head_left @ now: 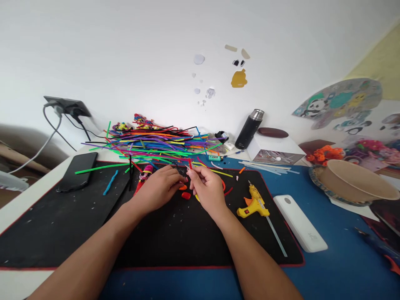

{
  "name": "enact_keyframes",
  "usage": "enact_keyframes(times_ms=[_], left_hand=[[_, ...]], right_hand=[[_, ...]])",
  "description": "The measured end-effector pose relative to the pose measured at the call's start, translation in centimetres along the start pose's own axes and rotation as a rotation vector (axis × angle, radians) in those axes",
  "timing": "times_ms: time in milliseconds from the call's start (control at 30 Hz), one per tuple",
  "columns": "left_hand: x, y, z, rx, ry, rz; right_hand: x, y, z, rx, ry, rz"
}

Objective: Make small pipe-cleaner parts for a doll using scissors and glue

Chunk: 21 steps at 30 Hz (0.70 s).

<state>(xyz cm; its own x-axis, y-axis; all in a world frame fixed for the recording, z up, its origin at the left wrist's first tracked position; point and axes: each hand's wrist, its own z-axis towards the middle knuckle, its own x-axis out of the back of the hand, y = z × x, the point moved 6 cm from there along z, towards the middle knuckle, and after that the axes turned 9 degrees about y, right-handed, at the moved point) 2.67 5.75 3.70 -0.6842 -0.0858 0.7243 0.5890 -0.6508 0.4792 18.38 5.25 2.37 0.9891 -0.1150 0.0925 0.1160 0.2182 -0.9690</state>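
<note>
Your right hand near frame centre, fingers pinching a short, upright red stem, your left hand alongside, its grip unclear

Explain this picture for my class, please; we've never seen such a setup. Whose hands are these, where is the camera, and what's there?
There is no machine here: these are one person's bare hands, seen by a camera worn on the head, looking forward and down. The right hand pinches a small red piece. The left hand is beside it; its grip is unclear. Both are above a black mat. A yellow glue gun and black phone lie on the mat, with colourful stems piled behind.
</note>
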Motion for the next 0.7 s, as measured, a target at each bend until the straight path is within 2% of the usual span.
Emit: enact_keyframes(times_ms=[67, 200, 367, 500, 700], left_hand=[[-0.1, 0.0, -0.1, 0.105, 0.058, -0.13], [-0.2, -0.2, -0.3, 0.373, 0.151, -0.545], [-0.7, -0.6, -0.4, 0.554, 0.196, -0.929], [-1.2, -0.9, -0.4, 0.646, 0.212, -1.155], [-1.1, -1.8, -0.5, 0.685, 0.273, -1.226]], right_hand=[[-0.1, 0.1, 0.1, -0.058, 0.0, 0.094], [-0.7, -0.3, -0.1, -0.115, -0.02, 0.225], [-1.9, -0.5, -0.7, -0.139, -0.07, 0.312], [-2.8, 0.4, -0.8, -0.2, -0.084, 0.364], [-3.7, 1.0, -0.8, -0.251, -0.11, 0.355]])
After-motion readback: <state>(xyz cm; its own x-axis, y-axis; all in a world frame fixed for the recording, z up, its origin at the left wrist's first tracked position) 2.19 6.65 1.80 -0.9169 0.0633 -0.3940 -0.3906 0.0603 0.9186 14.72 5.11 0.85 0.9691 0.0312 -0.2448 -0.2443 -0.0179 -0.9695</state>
